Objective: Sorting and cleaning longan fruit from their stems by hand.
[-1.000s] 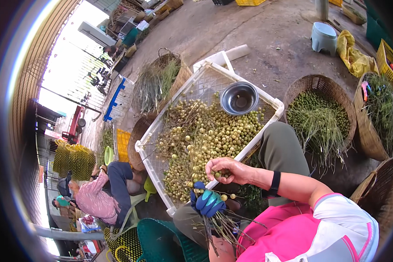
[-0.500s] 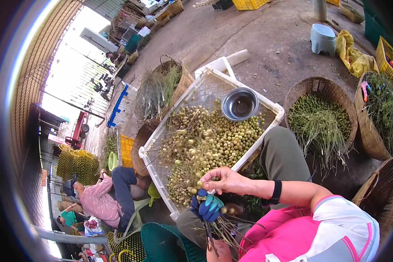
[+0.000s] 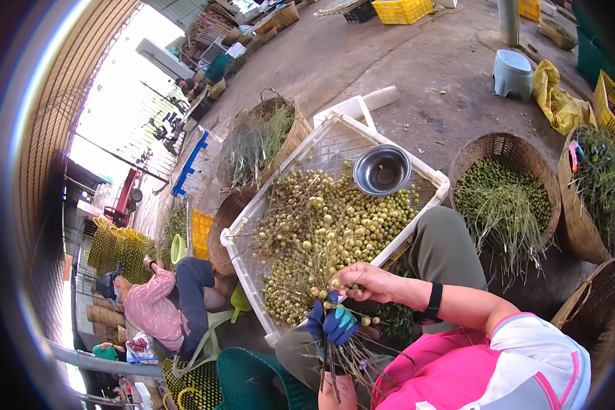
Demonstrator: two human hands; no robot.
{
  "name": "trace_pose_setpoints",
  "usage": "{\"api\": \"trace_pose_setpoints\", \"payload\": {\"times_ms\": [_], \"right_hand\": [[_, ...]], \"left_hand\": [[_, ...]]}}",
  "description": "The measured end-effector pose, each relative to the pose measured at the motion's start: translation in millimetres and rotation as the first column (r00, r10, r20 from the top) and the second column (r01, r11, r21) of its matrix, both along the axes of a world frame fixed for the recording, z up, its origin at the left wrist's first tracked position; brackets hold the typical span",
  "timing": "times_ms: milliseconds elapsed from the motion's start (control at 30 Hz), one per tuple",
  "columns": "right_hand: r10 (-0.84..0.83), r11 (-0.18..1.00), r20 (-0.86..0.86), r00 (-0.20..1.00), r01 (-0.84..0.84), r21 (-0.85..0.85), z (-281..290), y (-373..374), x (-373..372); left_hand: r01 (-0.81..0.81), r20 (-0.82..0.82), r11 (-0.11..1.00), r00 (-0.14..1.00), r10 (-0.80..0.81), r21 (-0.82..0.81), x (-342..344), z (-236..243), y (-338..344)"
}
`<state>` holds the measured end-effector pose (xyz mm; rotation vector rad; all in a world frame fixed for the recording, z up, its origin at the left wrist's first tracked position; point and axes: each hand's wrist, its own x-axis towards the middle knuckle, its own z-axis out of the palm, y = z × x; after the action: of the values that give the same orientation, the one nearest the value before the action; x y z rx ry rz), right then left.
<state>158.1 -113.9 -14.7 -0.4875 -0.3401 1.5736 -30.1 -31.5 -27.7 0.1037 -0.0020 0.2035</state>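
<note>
My left hand (image 3: pixel 333 324), in a blue and teal glove, grips a bunch of thin brown stems (image 3: pixel 354 362) that carries small round yellow-green fruits at its upper end. Just above it, my bare right hand (image 3: pixel 367 281) pinches thumb and fingers together on a small round fruit (image 3: pixel 335 282) at the top of the bunch. Both hands are at the near edge of a white mesh tray (image 3: pixel 247 290). Loose round fruits (image 3: pixel 372 229) and stemmed clusters are heaped in it. Near the tray's far right corner rests a steel bowl (image 3: pixel 383 171).
A wicker basket (image 3: pixel 468 157) of green fruits and stalks stands right of my knee, with another stalk-filled basket (image 3: pixel 581 219) beyond. Past the tray stands a third basket (image 3: pixel 297 133). A seated person (image 3: pixel 157 307) in pink is at left. A blue-grey stool (image 3: pixel 512 74) stands farther off.
My right hand has shifted slightly right and stays at the top of the bunch. The left hand has turned a little with the stems. The whole view has moved slightly.
</note>
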Motion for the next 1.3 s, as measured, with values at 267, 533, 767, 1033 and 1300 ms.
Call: {"api": "trace_pose_setpoints", "payload": {"times_ms": [267, 533, 767, 1033, 1300], "right_hand": [[-0.126, 0.992, -0.153, 0.980, 0.123, -0.030, -11, -10, 17], [-0.362, 0.920, -0.392, 0.846, 0.256, -0.297, -29, -14, 32], [-0.521, 0.841, -0.532, 0.667, 0.295, -0.453, -60, -24, 41], [-0.552, 0.834, -0.481, 0.682, 0.438, -0.336, -33, -76, 106], [-0.913, 0.387, -0.032, 0.406, 0.839, -0.383, -26, -192, 236]], "left_hand": [[0.051, -0.198, 0.969, 0.980, -0.002, 0.243, 25, 53, 0], [0.030, -0.574, 0.824, 0.731, 0.368, 0.566, 18, 76, -4], [-0.045, -0.559, 0.806, 0.697, 0.449, 0.590, 24, 71, -5], [0.119, -0.412, 0.883, 0.907, 0.090, 0.454, -17, 15, 69], [-0.038, -0.314, 0.974, 0.943, 0.110, 0.225, -29, -7, 78]]}}
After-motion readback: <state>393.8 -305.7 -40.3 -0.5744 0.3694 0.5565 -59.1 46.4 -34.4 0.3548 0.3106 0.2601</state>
